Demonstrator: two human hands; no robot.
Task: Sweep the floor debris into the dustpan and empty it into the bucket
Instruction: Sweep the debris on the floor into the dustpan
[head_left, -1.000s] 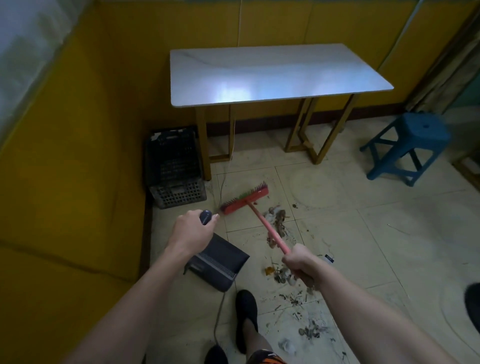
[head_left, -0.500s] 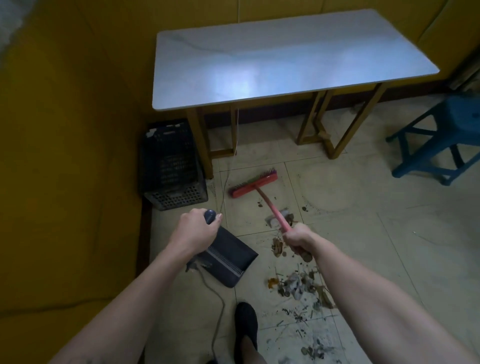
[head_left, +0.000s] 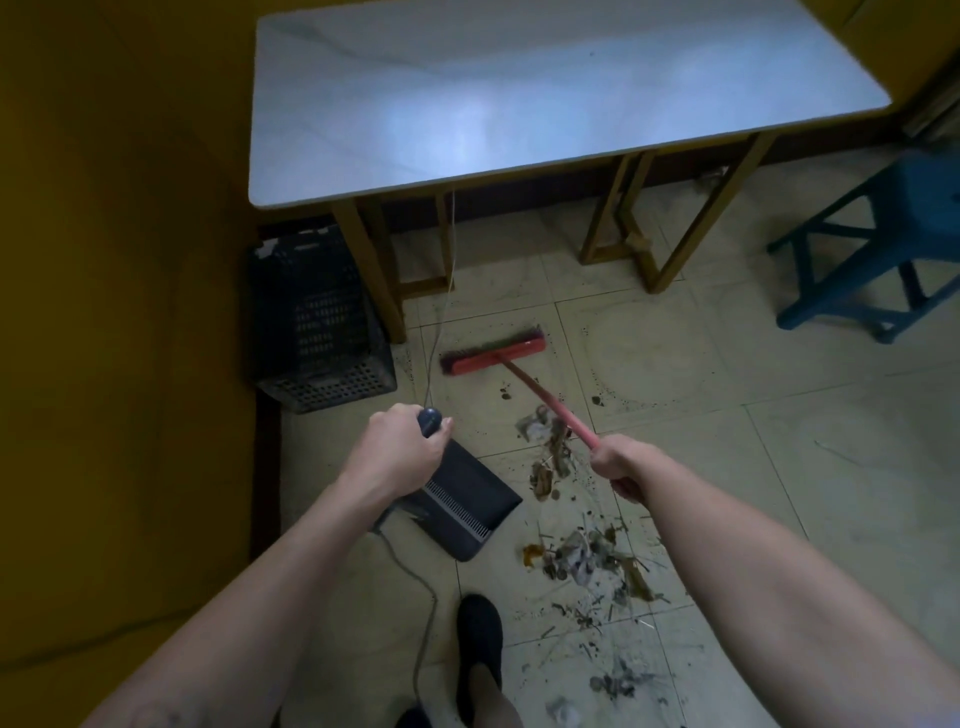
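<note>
My left hand (head_left: 397, 449) grips the dark handle of a black dustpan (head_left: 470, 506), whose mouth rests on the tiled floor facing lower right. My right hand (head_left: 618, 465) grips the pink handle of a red broom (head_left: 493, 353); its head lies on the floor just in front of the table legs, beyond the dirt. Debris (head_left: 582, 558) of leaves, paper scraps and twigs is scattered to the right of the dustpan and toward my foot, with a second clump (head_left: 548, 447) beneath the broom handle. No bucket is in view.
A white-topped table (head_left: 519, 98) on yellow legs stands against the yellow wall. A black plastic crate (head_left: 317, 327) sits left of the table leg. A blue stool (head_left: 878, 244) stands at right. A grey cable (head_left: 415, 587) runs across the floor by my black shoe (head_left: 478, 649).
The broom head has moved away from me toward the table, past the debris. My view has tilted down and closer. The dustpan has stayed at the same spot.
</note>
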